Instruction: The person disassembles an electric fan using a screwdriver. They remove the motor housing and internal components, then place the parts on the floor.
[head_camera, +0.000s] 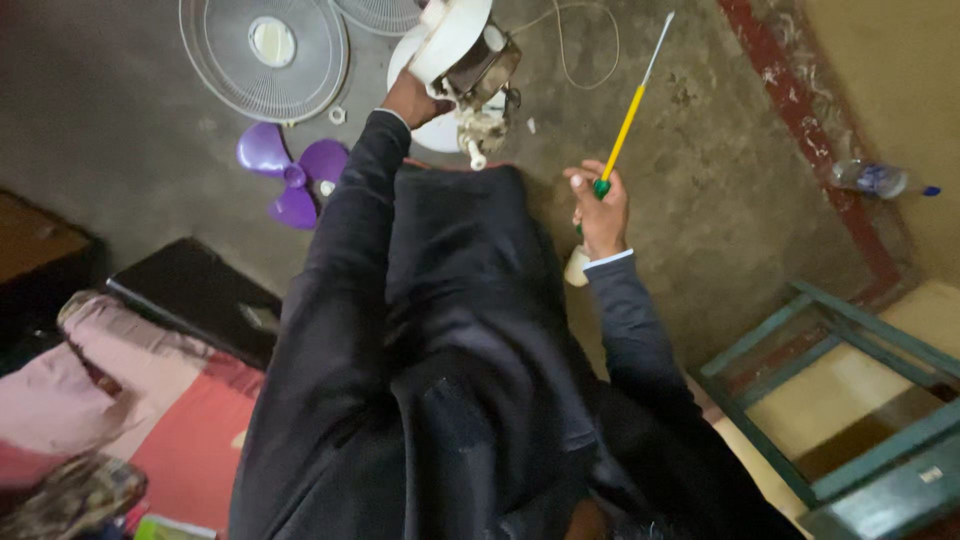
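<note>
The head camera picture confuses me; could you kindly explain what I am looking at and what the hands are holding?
The single picture comes from a camera worn on a person's head, looking down past dark sleeves at a bare concrete floor. The left hand grips a fan motor unit with its white casing opened, held over a white round base. The right hand holds a screwdriver with a yellow shaft and green grip, tip pointing away. On the floor lie a white wire fan guard, a purple fan blade, a thin cord and a plastic bottle. A green wooden frame stands at the right.
</note>
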